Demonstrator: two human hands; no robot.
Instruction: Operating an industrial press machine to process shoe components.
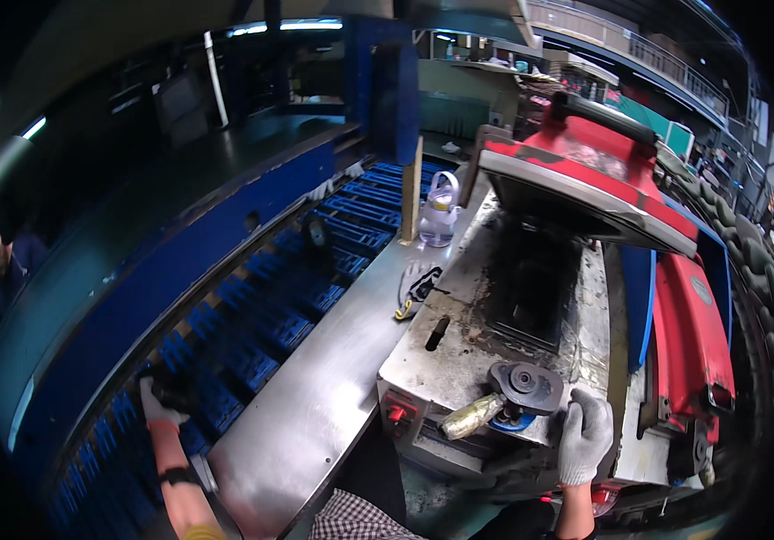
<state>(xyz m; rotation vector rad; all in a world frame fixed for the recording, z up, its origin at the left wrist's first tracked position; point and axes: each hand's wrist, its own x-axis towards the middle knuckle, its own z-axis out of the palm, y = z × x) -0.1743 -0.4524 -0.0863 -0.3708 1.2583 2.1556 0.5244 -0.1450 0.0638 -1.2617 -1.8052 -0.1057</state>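
Observation:
My left hand (160, 407), in a pale glove, reaches down among the blue slats (216, 405) at the left. Its fingers curl at a dark rounded object (169, 392) whose kind I cannot make out. My right hand (585, 438), in a whitish knit glove, is closed at the near right corner of a worn, cream-topped machine (445, 360). Whatever its fingers may hold is hidden. Just left of it sits a dark metal lever head (525, 385) with a round hub. A handle wrapped in yellowish tape (472, 417) extends from there toward the left.
A bare metal ledge (315, 387) runs between slats and machine, bearing a translucent handled jug (439, 216) and a glove (417, 286). The machine's red cover (585, 171) is raised. A blue beam (198, 225) spans the left, with another person (13, 261) beyond it.

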